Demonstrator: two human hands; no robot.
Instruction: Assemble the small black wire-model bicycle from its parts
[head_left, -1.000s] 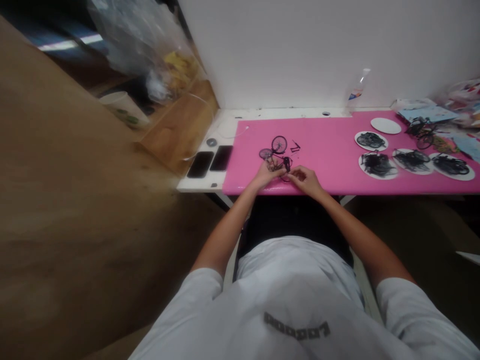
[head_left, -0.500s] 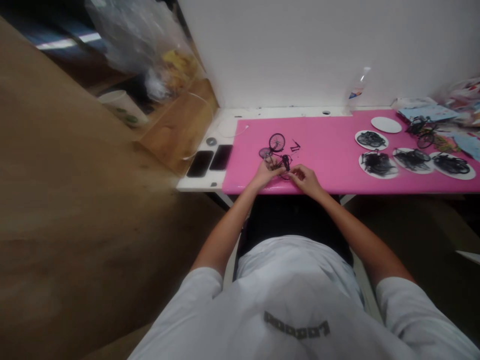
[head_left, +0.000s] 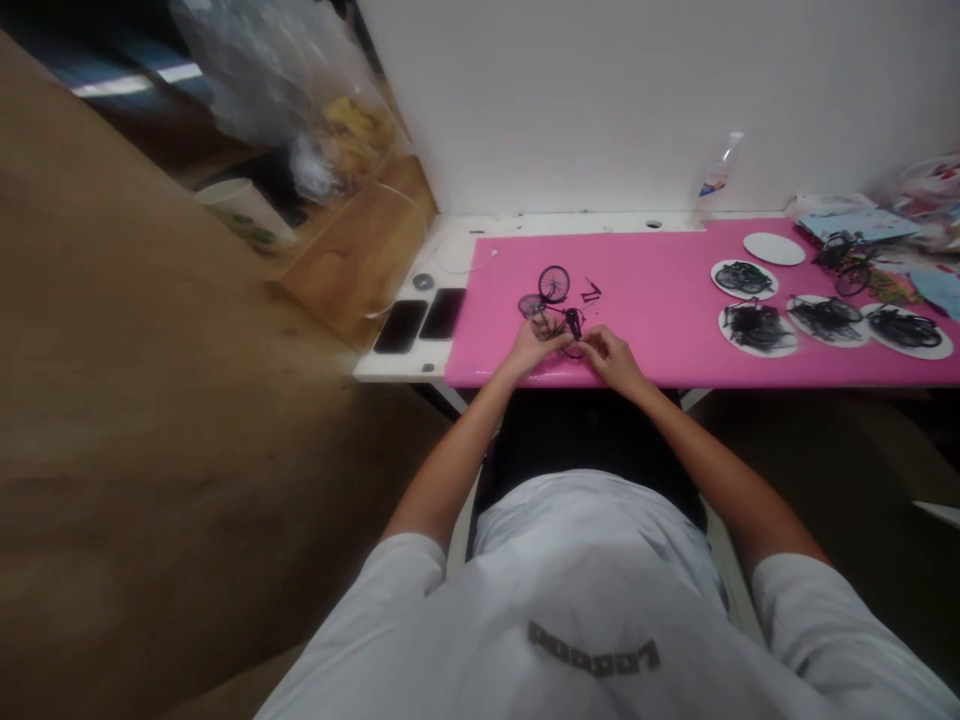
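Note:
A black model bicycle (head_left: 574, 321) is held low over the pink mat, partly covered by my fingers. My left hand (head_left: 534, 345) is closed around its frame from the left. At its right side, my right hand (head_left: 606, 356) has thumb and fingertips pinched together close against the bicycle; whatever small piece lies between them is too small to name. A loose spoked wheel (head_left: 553, 284) lies just beyond my left hand. Small black parts (head_left: 592, 291) rest on the mat to the right of that wheel.
White plates of black parts (head_left: 757, 327) stand on the pink mat (head_left: 652, 290) at right, with an assembled model bicycle (head_left: 851, 270) behind. Two dark phones (head_left: 442, 314) lie at left. A clear bottle (head_left: 721, 168) stands by the white wall.
Almost nothing differs. Both hands stay at the bicycle, with only a slight shift of the right fingertips.

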